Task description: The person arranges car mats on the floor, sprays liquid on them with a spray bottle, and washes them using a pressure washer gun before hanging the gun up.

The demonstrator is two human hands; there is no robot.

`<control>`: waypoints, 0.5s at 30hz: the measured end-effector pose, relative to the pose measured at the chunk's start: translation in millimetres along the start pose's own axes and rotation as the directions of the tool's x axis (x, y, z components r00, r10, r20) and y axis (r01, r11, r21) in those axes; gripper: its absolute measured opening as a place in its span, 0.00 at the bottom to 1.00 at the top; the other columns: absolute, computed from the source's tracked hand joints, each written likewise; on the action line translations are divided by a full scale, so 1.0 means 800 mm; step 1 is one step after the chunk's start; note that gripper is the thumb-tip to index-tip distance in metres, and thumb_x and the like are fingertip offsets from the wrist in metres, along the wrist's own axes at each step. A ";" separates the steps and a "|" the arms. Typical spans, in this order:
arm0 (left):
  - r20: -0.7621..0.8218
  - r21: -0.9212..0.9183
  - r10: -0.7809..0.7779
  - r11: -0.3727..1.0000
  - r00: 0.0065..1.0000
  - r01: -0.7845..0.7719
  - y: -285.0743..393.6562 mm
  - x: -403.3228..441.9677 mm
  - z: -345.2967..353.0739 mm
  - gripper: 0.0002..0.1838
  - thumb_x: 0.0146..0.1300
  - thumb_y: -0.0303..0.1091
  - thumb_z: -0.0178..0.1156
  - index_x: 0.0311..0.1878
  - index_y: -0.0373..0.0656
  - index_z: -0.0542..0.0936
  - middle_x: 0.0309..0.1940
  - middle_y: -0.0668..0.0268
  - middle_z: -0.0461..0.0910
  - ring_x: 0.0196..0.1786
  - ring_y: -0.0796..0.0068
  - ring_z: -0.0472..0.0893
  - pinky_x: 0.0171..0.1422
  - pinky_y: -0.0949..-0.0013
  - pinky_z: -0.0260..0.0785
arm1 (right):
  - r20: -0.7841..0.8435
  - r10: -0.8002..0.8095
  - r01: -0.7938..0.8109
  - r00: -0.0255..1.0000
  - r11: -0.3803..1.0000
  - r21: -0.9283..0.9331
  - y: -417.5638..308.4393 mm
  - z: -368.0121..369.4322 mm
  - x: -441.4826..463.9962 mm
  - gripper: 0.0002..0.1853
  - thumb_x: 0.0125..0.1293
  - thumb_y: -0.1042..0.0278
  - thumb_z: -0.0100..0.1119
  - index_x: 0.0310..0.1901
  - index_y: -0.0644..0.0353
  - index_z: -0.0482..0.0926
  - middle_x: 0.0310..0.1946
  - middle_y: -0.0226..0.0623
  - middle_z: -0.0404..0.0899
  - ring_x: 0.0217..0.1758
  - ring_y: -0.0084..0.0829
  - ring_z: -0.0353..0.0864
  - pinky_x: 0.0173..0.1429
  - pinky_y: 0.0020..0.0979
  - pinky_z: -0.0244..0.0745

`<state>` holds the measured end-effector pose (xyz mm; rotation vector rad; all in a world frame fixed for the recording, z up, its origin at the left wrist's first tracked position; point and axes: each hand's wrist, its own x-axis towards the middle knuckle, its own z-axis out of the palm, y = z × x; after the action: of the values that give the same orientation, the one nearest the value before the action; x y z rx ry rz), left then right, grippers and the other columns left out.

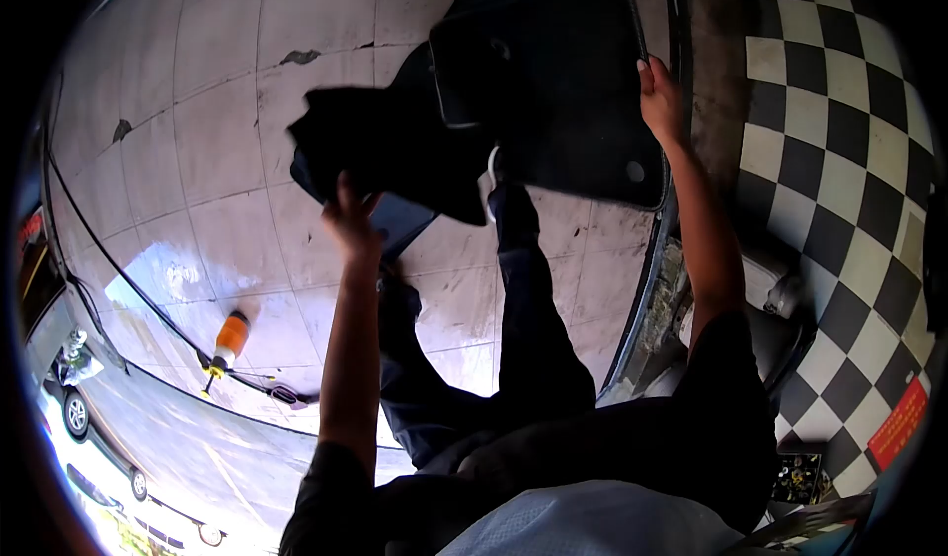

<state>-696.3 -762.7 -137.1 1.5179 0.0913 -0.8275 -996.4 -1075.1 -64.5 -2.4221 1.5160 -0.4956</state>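
Several black mats overlap in front of me over the tiled floor. My left hand (353, 222) pinches the lower edge of a smaller black mat (395, 151) with a jagged outer edge. At the right, my right hand (660, 97) grips the side edge of a larger black mat (583, 92), thumb on its border. A round spot shows near that mat's lower right corner. Between them lies another dark mat piece with a light-edged corner (459, 82). My feet are partly hidden under the mats.
An orange and white spray bottle (231, 339) lies on the tiled floor (222, 141) at the left, beside a black hose (148, 299). A black-and-white checkered surface (839, 161) runs along the right, with a red sign (899, 423). Parked vehicles show at the lower left.
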 end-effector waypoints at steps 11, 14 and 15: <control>-0.153 -0.041 0.163 0.984 0.975 -0.171 0.127 -0.023 0.137 0.20 0.64 0.39 0.52 0.53 0.33 0.69 0.44 0.56 0.75 0.45 0.67 0.78 0.43 0.61 0.79 | -0.248 0.295 -0.221 0.923 0.932 0.287 0.159 -0.052 0.251 0.18 0.65 0.55 0.50 0.43 0.65 0.75 0.36 0.50 0.78 0.40 0.42 0.78 0.44 0.37 0.69; -0.121 0.002 0.234 0.972 0.965 -0.235 0.163 -0.006 0.205 0.20 0.64 0.38 0.53 0.53 0.34 0.69 0.45 0.57 0.75 0.45 0.66 0.77 0.43 0.61 0.78 | -0.320 0.493 -0.244 0.809 0.778 0.579 0.222 -0.089 0.258 0.16 0.64 0.64 0.49 0.41 0.72 0.74 0.33 0.47 0.78 0.36 0.38 0.76 0.42 0.35 0.69; -0.081 -0.015 0.251 0.967 0.965 -0.253 0.173 -0.004 0.228 0.20 0.64 0.38 0.54 0.53 0.34 0.69 0.45 0.57 0.75 0.46 0.66 0.77 0.43 0.62 0.78 | -0.318 0.551 -0.278 0.772 0.742 0.611 0.249 -0.092 0.254 0.15 0.63 0.66 0.48 0.40 0.73 0.74 0.33 0.47 0.78 0.35 0.38 0.76 0.42 0.35 0.69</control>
<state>-704.9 -946.2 -0.7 1.5018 -0.0335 -0.5615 -1107.6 -1345.7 -40.2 -1.5027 1.7462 -1.2899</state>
